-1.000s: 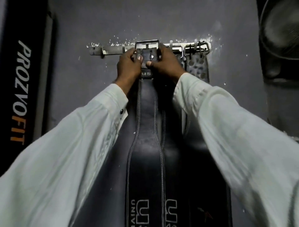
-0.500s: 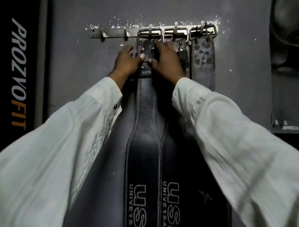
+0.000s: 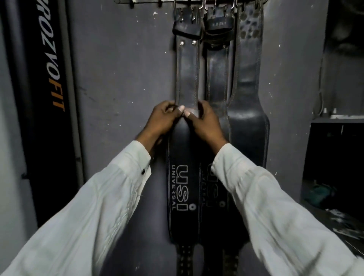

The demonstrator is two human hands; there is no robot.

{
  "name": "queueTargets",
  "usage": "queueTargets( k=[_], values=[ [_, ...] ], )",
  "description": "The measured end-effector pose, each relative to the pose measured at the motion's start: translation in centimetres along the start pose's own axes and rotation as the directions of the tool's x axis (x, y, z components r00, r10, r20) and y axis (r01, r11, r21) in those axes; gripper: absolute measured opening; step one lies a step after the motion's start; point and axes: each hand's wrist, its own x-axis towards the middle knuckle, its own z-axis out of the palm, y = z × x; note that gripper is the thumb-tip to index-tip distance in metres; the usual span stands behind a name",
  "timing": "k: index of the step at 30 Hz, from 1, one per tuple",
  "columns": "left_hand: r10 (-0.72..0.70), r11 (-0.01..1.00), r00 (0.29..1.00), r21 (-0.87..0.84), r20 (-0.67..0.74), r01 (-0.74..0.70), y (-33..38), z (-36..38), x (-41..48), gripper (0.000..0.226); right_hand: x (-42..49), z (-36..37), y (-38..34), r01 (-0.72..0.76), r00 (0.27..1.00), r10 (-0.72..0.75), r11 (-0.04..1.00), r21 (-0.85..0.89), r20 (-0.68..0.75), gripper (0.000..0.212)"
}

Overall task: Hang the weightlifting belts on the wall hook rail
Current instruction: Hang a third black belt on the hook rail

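Three black leather weightlifting belts hang side by side from the metal hook rail [image 3: 149, 2] at the top edge of the grey wall. The leftmost belt [image 3: 187, 78] bears white "USI UNIVERSAL" lettering. A second USI belt [image 3: 216, 74] hangs beside it, and a worn belt [image 3: 248, 88] hangs on the right. My left hand [image 3: 161, 120] and my right hand [image 3: 204, 122] both rest on the leftmost belt where it widens, thumbs on its front and fingers curled around its edges. White sleeves cover both arms.
A tall black padded panel [image 3: 49, 78] with "PROZVOFIT" lettering stands against the wall at the left. A dark shelf unit [image 3: 334, 157] with small items on top sits at the right. Bare hooks remain on the rail's left end.
Both hands have slid down from the buckle at the rail to the belt's middle. The buckle now hangs on its hook. The camera view has tilted downward.
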Motion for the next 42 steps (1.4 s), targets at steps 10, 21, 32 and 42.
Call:
queueTargets(
  k=[10,21,32,42],
  values=[
    [-0.041,0.998,0.999,0.054,-0.023,0.042,-2.7,-0.1,-2.8,0.029,-1.8,-0.6,2.6,-0.151,0.988,0.149,0.986,0.067,0.027,0.050],
    [-0.139,0.989,0.990,-0.040,0.003,0.139,-6.1,1.0,-6.4,0.035,-5.3,-0.2,6.8,-0.298,0.951,0.297,0.955,0.004,0.082,0.051],
    [-0.201,0.978,0.971,-0.033,0.133,0.207,-10.3,1.0,-10.0,0.040,-10.1,-0.5,9.3,-0.335,0.917,0.345,0.939,-0.082,0.200,0.048],
    [-0.212,0.977,0.967,0.053,0.140,0.206,-15.6,0.6,-12.0,0.046,-15.7,0.3,10.8,-0.371,0.898,0.401,0.912,-0.177,0.182,0.060]
  ],
)
